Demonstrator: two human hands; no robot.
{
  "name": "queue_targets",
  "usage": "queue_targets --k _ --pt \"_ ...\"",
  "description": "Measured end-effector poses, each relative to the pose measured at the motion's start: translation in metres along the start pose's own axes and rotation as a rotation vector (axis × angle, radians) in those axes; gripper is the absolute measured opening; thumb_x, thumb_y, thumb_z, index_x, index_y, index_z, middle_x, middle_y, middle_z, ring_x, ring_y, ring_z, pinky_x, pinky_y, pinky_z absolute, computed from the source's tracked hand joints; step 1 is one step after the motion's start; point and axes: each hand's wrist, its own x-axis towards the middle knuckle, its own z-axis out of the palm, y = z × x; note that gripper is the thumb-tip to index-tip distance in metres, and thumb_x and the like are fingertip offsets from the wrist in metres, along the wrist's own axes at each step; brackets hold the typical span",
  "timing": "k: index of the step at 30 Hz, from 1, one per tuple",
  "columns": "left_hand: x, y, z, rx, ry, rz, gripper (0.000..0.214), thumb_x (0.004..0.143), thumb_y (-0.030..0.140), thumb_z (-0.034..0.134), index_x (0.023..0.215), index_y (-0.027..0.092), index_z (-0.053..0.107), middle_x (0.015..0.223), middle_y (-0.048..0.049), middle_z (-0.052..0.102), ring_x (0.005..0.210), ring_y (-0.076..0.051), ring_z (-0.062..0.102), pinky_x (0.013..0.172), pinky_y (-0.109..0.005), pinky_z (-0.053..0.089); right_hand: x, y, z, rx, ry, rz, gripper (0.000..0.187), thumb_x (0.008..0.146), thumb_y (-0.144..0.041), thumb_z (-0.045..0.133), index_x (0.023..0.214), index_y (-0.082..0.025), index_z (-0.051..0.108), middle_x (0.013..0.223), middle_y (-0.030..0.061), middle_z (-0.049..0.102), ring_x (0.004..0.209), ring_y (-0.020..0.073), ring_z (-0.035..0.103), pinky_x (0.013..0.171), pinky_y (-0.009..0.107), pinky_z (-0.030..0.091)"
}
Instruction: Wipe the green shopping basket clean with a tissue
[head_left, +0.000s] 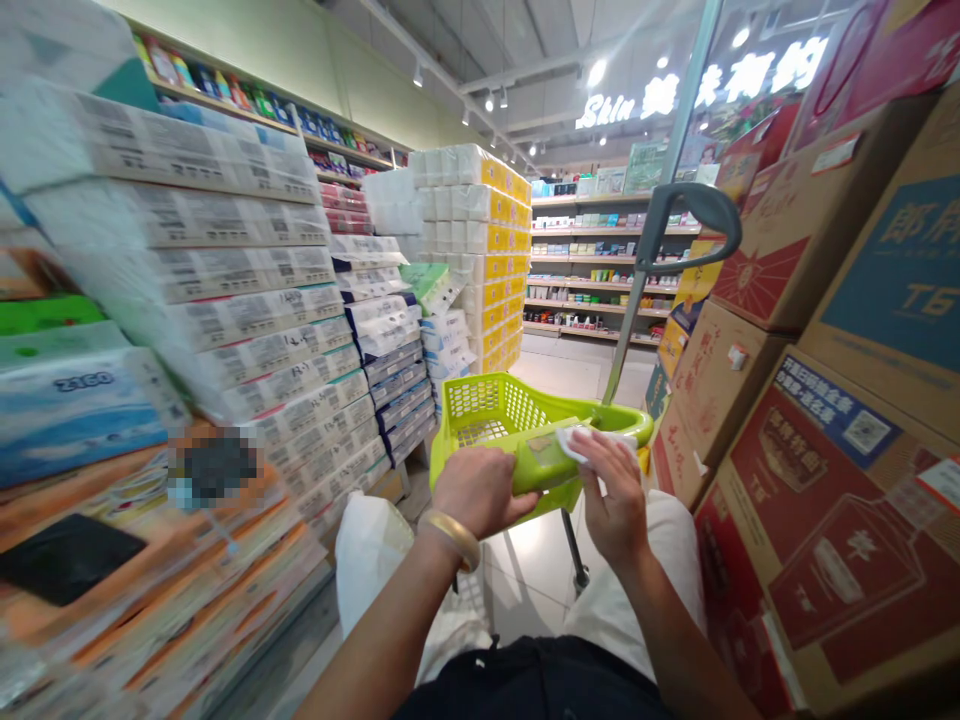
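A lime-green plastic shopping basket (457, 410) with a perforated wall and wheels below stands tilted between my knees. My left hand (480, 490), with a gold bangle at the wrist, is closed round the basket's near rim. On the same rim, further right, my right hand (611, 490) presses a white cloth or tissue (600, 445) against the green plastic. Part of the cloth is hidden under the fingers. A worn, label-like patch shows on the rim between the hands. The basket's grey pull handle (656, 235) rises on a metal pole at its right side.
Stacked packs of paper tissue (255, 280) rise on the left, with yellow-and-white packs (495, 260) behind. Red and brown cartons (832, 500) are piled close on the right. A black phone-like slab (71, 555) lies on orange packs. Goods shelves (577, 260) stand at the back.
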Motion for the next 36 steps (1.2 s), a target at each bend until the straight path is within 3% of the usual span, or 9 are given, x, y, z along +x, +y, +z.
queue_targets --k 2,4,9,11,18,25,31,33,36 --pt "0.0 0.001 -0.001 -0.008 0.0 -0.001 0.046 0.08 0.059 0.053 0.081 0.017 0.071 0.08 -0.0131 0.072 0.076 -0.03 0.07 0.066 -0.037 0.052 0.002 0.011 -0.002 -0.024 0.082 0.078 0.027 0.096 -0.023 0.045 0.11 -0.024 0.068 0.118 0.0081 0.071 0.121 0.0263 0.059 0.106 0.053 0.038" --pt "0.0 0.002 -0.002 -0.015 0.0 -0.013 0.046 0.08 0.059 0.053 0.08 0.017 0.071 0.08 -0.0135 0.072 0.076 -0.03 0.07 0.066 -0.037 0.052 0.001 0.01 -0.002 -0.021 0.08 0.098 0.027 0.095 -0.024 0.046 0.111 -0.024 0.069 0.12 0.0085 0.07 0.123 0.0269 0.057 0.106 0.054 0.039" --pt "0.0 0.001 -0.002 -0.015 -0.025 -0.025 0.047 0.081 0.059 0.051 0.086 0.017 0.071 0.084 -0.0142 0.073 0.079 -0.03 0.07 0.069 -0.037 0.052 -0.008 -0.021 0.007 0.04 -0.135 -0.091 0.034 0.092 -0.017 0.046 0.118 -0.029 0.065 0.126 0.003 0.067 0.128 0.0232 0.054 0.113 0.05 0.032" --pt "0.0 0.001 -0.002 -0.003 -0.025 -0.025 0.049 0.082 0.06 0.05 0.086 0.017 0.071 0.084 -0.0141 0.073 0.078 -0.029 0.07 0.069 -0.037 0.052 -0.008 -0.022 0.007 0.053 -0.166 -0.118 0.034 0.093 -0.016 0.046 0.119 -0.029 0.065 0.126 0.0027 0.067 0.127 0.0218 0.055 0.112 0.048 0.032" --pt "0.0 0.002 -0.002 -0.008 -0.011 -0.012 0.049 0.082 0.061 0.05 0.082 0.017 0.072 0.081 -0.0135 0.072 0.077 -0.029 0.069 0.067 -0.036 0.052 0.003 0.007 -0.002 -0.019 0.078 0.117 0.028 0.096 -0.025 0.046 0.111 -0.024 0.069 0.121 0.0085 0.069 0.123 0.0267 0.056 0.107 0.054 0.038" --pt "0.001 0.003 -0.003 -0.001 -0.019 -0.028 0.052 0.082 0.063 0.049 0.084 0.016 0.071 0.083 -0.0146 0.073 0.078 -0.03 0.07 0.067 -0.037 0.051 -0.002 -0.026 0.006 0.07 -0.204 -0.104 0.032 0.093 -0.018 0.048 0.116 -0.03 0.066 0.125 0.002 0.068 0.126 0.0218 0.056 0.113 0.047 0.031" --pt "0.0 0.003 -0.003 0.003 -0.021 -0.012 0.046 0.081 0.059 0.051 0.081 0.017 0.071 0.081 -0.0134 0.072 0.077 -0.03 0.07 0.066 -0.037 0.052 0.01 0.003 -0.001 -0.023 -0.009 0.092 0.026 0.096 -0.024 0.047 0.108 -0.024 0.069 0.118 0.0073 0.071 0.121 0.026 0.058 0.106 0.051 0.037" --pt "0.0 0.004 -0.003 0.005 -0.014 -0.016 0.046 0.081 0.059 0.051 0.08 0.017 0.07 0.079 -0.0129 0.072 0.076 -0.03 0.07 0.065 -0.036 0.051 0.009 -0.002 0.0 -0.027 -0.016 0.08 0.025 0.095 -0.024 0.048 0.108 -0.024 0.069 0.119 0.0073 0.071 0.121 0.0262 0.058 0.107 0.051 0.037" --pt "0.001 0.003 -0.002 0.012 -0.005 -0.016 0.049 0.082 0.061 0.048 0.082 0.017 0.07 0.08 -0.0135 0.072 0.076 -0.03 0.07 0.065 -0.036 0.051 0.005 -0.02 0.005 0.003 -0.132 -0.043 0.028 0.093 -0.019 0.048 0.112 -0.027 0.067 0.123 0.0035 0.069 0.124 0.0236 0.056 0.112 0.048 0.031"
